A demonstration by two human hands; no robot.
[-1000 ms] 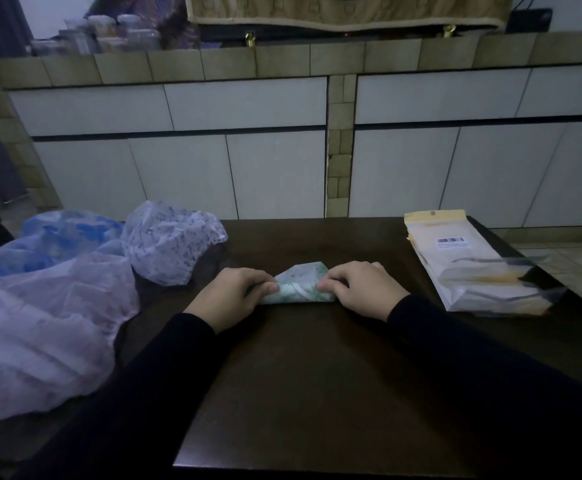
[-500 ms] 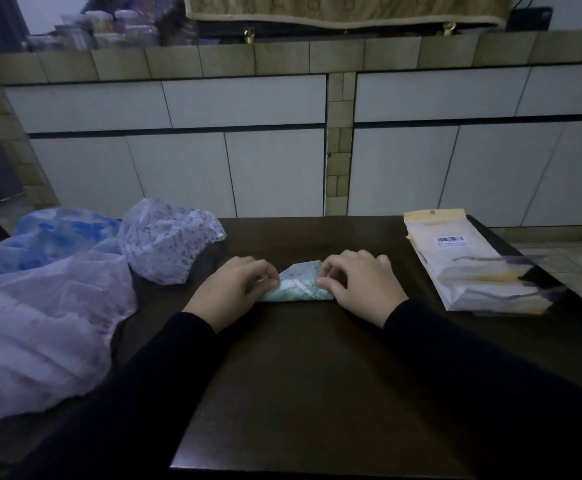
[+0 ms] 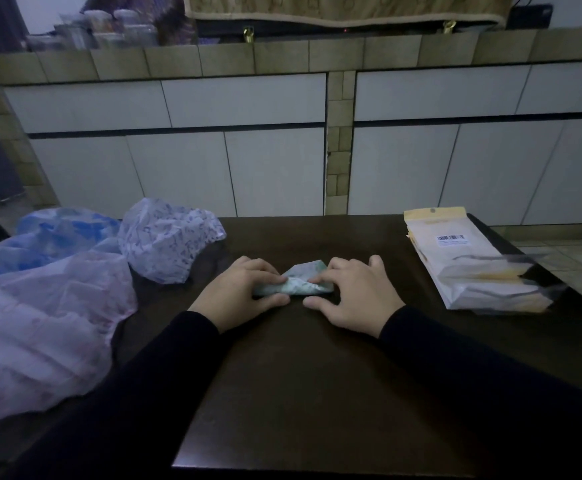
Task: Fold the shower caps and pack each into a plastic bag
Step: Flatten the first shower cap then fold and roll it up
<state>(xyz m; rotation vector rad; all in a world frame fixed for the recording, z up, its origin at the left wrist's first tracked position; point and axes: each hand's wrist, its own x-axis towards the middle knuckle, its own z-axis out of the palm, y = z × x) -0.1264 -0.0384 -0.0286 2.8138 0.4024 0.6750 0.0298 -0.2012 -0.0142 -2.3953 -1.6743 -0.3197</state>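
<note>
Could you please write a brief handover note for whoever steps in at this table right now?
Left hand grips the left end of the folded green cap; right hand pinches its right end, both pressing it onto the dark table.
Unfolded caps lie heaped at the left.
The stack of plastic bags lies to the right, untouched.
Done: this cap is folded small.
Left: bag it, then fold and bag the others.

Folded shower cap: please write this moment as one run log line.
step: folding | folded shower cap: on table | left hand: grips | right hand: pinches | plastic bags: untouched
</note>
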